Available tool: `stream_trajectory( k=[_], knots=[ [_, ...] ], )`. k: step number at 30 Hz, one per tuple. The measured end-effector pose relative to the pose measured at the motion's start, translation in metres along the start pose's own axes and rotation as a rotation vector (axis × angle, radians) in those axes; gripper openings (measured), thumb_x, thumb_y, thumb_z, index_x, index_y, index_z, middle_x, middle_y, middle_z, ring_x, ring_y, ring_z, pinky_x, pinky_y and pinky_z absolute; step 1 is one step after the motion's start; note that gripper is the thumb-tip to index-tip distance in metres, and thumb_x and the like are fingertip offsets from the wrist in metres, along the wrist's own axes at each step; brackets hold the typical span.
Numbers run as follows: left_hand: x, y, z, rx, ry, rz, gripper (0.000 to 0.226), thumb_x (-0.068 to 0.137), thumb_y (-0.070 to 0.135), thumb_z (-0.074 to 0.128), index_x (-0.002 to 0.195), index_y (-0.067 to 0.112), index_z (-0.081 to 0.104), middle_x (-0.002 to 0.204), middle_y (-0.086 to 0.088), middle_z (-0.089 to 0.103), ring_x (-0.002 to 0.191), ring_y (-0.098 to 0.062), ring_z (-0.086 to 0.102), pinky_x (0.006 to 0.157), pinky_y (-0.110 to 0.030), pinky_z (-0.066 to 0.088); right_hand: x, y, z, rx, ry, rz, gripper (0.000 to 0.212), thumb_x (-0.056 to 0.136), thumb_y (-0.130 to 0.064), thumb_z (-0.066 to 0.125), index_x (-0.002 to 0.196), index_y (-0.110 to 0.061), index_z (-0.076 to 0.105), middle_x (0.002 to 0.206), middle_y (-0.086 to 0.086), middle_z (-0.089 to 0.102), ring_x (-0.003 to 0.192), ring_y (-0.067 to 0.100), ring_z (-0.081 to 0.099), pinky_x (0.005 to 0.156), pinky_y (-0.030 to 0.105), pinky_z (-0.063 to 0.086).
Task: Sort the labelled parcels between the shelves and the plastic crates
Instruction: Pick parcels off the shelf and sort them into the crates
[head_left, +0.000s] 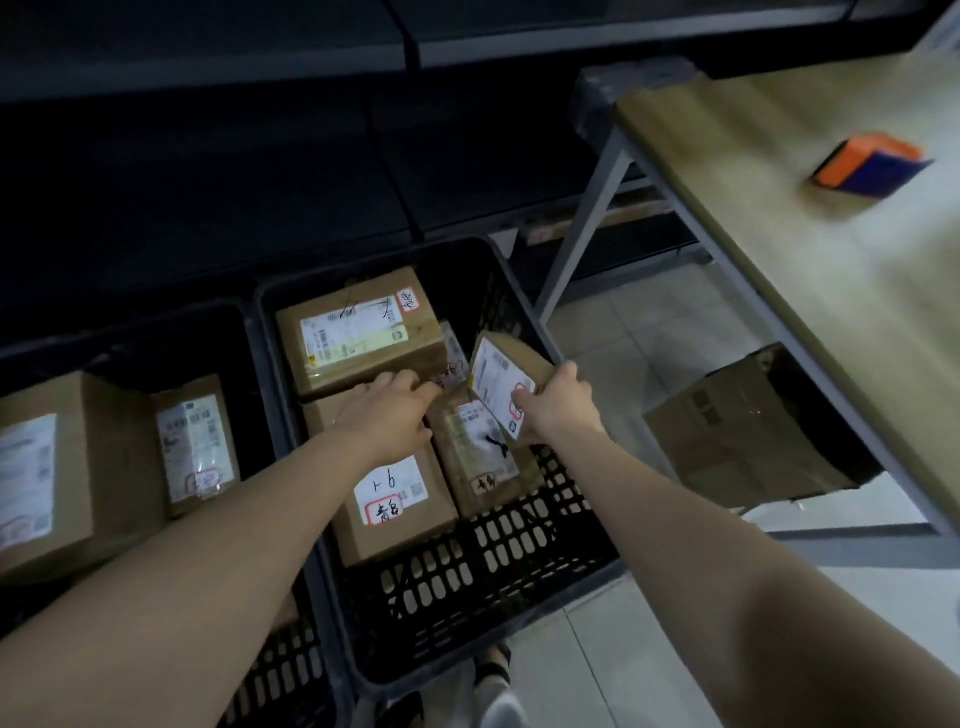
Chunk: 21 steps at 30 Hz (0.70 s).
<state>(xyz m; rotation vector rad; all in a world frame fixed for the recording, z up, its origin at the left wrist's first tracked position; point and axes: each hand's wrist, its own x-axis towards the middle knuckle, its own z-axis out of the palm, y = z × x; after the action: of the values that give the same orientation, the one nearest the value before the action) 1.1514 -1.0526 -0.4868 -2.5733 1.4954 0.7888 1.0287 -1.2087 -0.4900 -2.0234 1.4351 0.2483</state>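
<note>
Over the black crate (493, 571), right hand (558, 400) is gripping a small parcel (504, 382) by its end, tilted; left hand (387, 410) is resting loose on a box (374, 540), nothing held. Thin grip, so parcel may be slipping

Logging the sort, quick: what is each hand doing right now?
Left hand: open, resting on a big parcel in the crate.
Right hand: holding a small parcel, tilted.

- brown parcel (400, 514) just under left hand (387, 415): white label, handwritten "青岛" ringed in red; pen strokes above it, unclear.
- tilted parcel (498, 387) in right hand (558, 402): printed label, blurred, illegible.
</note>
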Motion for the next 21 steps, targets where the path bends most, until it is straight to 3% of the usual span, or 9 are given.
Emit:
stream_trajectory(
  k=[3,6,9,18,21],
  knots=[
    [0.019,-0.01,-0.006,0.021,0.051,-0.017,0.062,0.094,0.033,0.049,0.147,0.027,0.018,0.154,-0.005,0.014,0.139,-0.027,0.017,0.107,-0.044,0.026,0.016,-0.011,0.021,0.15,0.038,0.014,0.07,0.097,-0.038,0.049,0.151,-0.012,0.012,0.149,0.019,0.019,0.085,0.032,0.053,0.067,0.032,0.038],
    [0.044,-0.024,-0.009,0.05,0.107,-0.038,0.069,0.093,0.028,0.05,0.149,0.028,0.011,0.156,-0.001,0.004,0.141,-0.026,0.008,0.111,-0.043,0.02,0.035,-0.025,0.048,0.188,0.134,-0.079,0.071,0.098,-0.037,0.047,0.153,-0.016,0.007,0.148,0.018,0.019,0.095,0.035,0.058,0.071,0.036,0.046],
    [0.07,-0.031,-0.013,0.094,0.142,-0.052,0.069,0.093,0.026,0.051,0.149,0.025,0.011,0.157,0.001,0.0,0.144,-0.026,0.002,0.112,-0.041,0.016,0.055,-0.038,0.068,0.178,0.206,-0.197,0.062,0.098,-0.033,0.048,0.149,-0.016,0.017,0.14,0.017,0.026,0.097,0.036,0.057,0.081,0.044,0.051],
    [0.137,-0.039,-0.016,0.214,0.053,0.016,0.064,0.09,0.035,0.051,0.147,0.029,0.022,0.158,0.006,0.007,0.145,-0.024,-0.002,0.115,-0.044,0.004,0.117,-0.051,0.089,0.33,-0.049,-0.153,0.066,0.099,-0.024,0.049,0.152,-0.019,0.01,0.157,0.019,0.005,0.134,0.033,0.037,0.101,0.039,0.039],
    [0.142,-0.046,-0.015,0.237,0.106,0.076,0.055,0.086,0.041,0.056,0.137,0.029,0.038,0.152,0.004,0.022,0.143,-0.026,0.006,0.114,-0.044,0.005,0.13,-0.046,0.099,0.22,-0.067,-0.138,0.059,0.097,-0.026,0.053,0.145,-0.012,0.023,0.145,0.015,0.027,0.118,0.035,0.05,0.091,0.042,0.045]
  ],
)
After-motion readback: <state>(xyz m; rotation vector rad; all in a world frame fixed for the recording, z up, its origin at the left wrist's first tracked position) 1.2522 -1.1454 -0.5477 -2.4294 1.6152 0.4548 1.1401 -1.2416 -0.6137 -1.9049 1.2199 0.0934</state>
